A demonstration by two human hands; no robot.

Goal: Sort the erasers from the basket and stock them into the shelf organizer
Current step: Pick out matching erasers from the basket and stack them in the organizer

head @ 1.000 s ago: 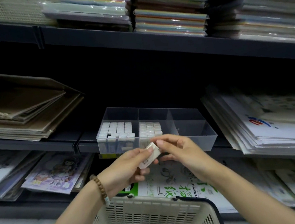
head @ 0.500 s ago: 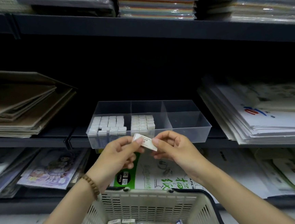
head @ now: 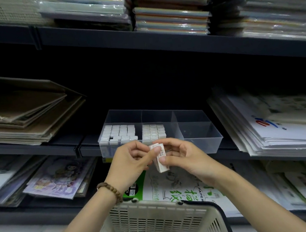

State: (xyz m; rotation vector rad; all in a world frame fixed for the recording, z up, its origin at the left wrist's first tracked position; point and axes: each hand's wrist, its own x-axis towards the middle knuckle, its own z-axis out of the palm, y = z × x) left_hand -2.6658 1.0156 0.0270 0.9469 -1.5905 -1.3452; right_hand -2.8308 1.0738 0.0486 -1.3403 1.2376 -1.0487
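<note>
**Small white rectangular eraser block (head: 160,157) pinched between both hands, just short of the organizer.**

The left hand (head: 132,162) and right hand (head: 183,158) each have thumb and curled fingers clamped on the block. It stands nearly upright, its long axis leaning a little left at the top. It may be several erasers pressed together; I cannot tell. The grips sit on its upper half, and the lower end pokes out free. The clear plastic three-compartment shelf organizer (head: 202,144) lies straight beyond, on the far side of the hands, with rows of white erasers (head: 119,132) in its left and middle bays. Either hand looks equally near to it. The cream slatted plastic basket (head: 157,221) sits below, on the near side.
</note>
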